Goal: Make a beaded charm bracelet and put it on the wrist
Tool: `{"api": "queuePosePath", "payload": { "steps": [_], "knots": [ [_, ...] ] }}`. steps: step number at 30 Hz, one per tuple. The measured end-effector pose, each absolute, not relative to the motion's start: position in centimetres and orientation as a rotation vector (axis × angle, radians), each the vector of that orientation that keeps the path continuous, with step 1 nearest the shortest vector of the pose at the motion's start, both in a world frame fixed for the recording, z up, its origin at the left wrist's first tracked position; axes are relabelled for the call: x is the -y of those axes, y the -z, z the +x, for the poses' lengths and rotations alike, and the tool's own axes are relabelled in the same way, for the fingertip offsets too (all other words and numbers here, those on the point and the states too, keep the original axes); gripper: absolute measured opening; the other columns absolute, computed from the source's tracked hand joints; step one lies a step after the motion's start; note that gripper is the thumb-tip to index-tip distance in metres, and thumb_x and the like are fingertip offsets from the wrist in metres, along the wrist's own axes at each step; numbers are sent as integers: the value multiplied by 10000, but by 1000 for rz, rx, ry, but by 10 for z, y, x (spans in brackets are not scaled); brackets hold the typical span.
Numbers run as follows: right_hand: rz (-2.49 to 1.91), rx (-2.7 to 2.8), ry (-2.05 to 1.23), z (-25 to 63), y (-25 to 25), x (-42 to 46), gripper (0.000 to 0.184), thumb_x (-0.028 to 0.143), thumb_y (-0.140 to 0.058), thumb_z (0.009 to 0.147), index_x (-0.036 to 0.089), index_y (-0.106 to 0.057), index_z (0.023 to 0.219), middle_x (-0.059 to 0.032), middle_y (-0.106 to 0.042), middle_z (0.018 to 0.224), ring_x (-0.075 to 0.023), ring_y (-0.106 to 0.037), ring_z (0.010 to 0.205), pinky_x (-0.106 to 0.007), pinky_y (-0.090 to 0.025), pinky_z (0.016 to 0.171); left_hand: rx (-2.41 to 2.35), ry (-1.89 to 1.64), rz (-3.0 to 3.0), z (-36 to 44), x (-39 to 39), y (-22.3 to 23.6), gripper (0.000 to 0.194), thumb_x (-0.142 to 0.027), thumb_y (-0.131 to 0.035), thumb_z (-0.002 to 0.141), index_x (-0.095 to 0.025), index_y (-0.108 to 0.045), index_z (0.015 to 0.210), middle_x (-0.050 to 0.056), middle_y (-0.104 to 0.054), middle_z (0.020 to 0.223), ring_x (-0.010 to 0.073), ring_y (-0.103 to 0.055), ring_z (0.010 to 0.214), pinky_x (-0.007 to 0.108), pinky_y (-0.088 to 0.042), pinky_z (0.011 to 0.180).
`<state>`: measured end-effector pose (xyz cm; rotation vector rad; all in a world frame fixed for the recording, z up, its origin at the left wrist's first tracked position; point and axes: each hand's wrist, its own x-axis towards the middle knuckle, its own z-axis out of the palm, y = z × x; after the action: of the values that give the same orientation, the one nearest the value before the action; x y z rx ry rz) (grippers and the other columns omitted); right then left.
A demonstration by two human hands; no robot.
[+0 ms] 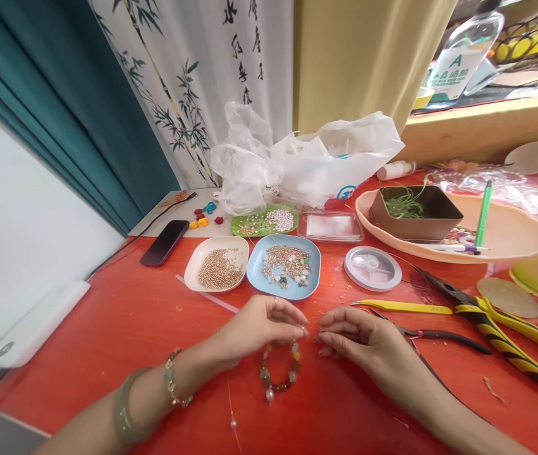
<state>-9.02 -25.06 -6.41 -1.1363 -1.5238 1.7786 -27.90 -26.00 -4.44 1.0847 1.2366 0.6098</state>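
My left hand [259, 325] pinches the upper end of a beaded bracelet [292, 376] between thumb and fingertips. The bracelet hangs in a loop of green, yellow and dark red beads, with a pearl at its bottom. Just to the right, my right hand [368, 338] has its thumb and fingertips pressed together; whatever they hold is too small to make out. A fine thread carrying one small pearl [233, 424] runs down below my left wrist. Beyond my hands stand a blue dish [317, 278] of mixed beads and a cream dish [193, 278] of small gold beads.
Yellow tweezers [401, 306], small pliers [453, 338] and large yellow-black pliers [496, 325] lie right. A round clear spool [373, 268], green bead tray [238, 226] and peach tray [529, 234] sit behind. A phone [164, 242] and white power strip [36, 322] are left.
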Motion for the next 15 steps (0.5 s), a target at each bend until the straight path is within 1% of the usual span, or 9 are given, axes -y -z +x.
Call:
{"api": "queuePosePath", "payload": {
  "steps": [4,8,12,15],
  "knots": [
    [-1125,1517,-1791,-91,64,252,132,295,-560,761,193,-505,823,-9,-677,747,-135,-645,683,-267,-489,657,-1252,-612,1104,-276,262,44,221,-173,-655,652,-120,-619,864,54,-683,761,158,-629,777,319,-458,766],
    [-1100,1570,-1773,-91,64,253,104,268,-542,772,206,-463,798,20,-655,690,-122,-631,645,-252,-478,623,-1264,-644,1236,-270,266,44,207,-181,-619,689,-126,-618,888,49,-681,761,145,-621,728,299,-471,721],
    [-1079,1716,-1678,-92,67,255,104,234,-536,778,214,-437,755,30,-634,632,-119,-606,605,-242,-456,586,-1317,-631,1422,-267,271,47,138,-216,-596,719,-150,-656,824,42,-689,807,149,-609,752,286,-467,715],
    [-1071,1779,-1645,-93,68,256,106,215,-528,785,216,-427,752,25,-638,630,-119,-599,605,-243,-449,590,-1339,-640,1506,-266,272,49,114,-204,-587,725,-158,-673,783,35,-688,789,146,-600,742,276,-459,716]
  ]
}}
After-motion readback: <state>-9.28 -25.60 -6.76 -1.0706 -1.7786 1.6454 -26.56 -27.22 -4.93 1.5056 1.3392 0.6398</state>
